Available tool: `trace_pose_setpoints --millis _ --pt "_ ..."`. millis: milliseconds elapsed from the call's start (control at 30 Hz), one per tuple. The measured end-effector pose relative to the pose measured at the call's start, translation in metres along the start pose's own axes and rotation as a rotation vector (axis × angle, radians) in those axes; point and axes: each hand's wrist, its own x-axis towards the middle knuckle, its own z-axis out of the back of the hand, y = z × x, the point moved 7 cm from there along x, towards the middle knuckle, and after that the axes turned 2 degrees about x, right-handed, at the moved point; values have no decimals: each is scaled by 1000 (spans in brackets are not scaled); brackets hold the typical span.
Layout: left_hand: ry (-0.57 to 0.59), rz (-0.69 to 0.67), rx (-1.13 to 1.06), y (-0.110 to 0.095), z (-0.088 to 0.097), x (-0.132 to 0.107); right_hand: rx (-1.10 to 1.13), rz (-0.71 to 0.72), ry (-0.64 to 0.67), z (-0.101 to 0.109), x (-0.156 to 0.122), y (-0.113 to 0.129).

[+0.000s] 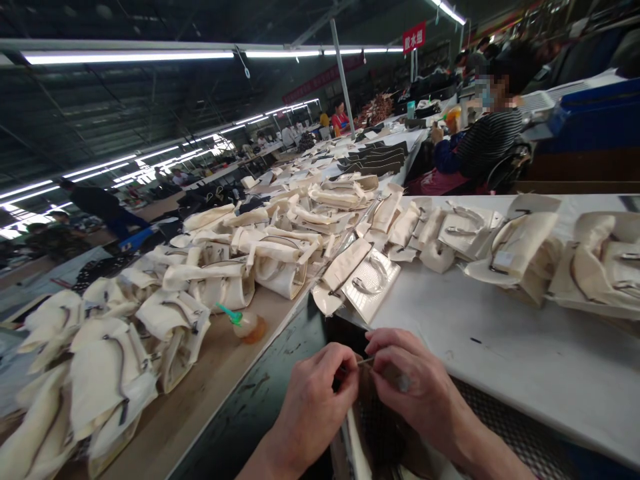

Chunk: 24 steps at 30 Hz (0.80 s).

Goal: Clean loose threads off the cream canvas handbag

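Canvas bag panels heaped on left workbench, more on right table; seated worker beyond

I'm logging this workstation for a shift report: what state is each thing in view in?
Left hand: closed, pinching the strand
Right hand: closed, pinching the strand
Thin strand: held between both hands
Cream canvas bags: heaped on the wooden table
Canvas pieces: laid out along the white table
Plastic bottle: lying tilted, green nozzle attached
Co-worker: seated, working at the table
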Motion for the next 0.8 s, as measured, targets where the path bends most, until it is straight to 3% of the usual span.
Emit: trace_pose_setpoints --millis 200,467,667,800 --pt "43 22 -86 5 -2 1 41 46 27 -3 2 4" --pt "130 -113 -27 -3 -4 6 25 -11 62 -4 -4 -5" --pt "121 -89 86 -3 -6 11 137 -192 122 -6 -10 -22" --pt "69 -111 107 -5 -5 10 183 -419 101 -5 -19 -43"
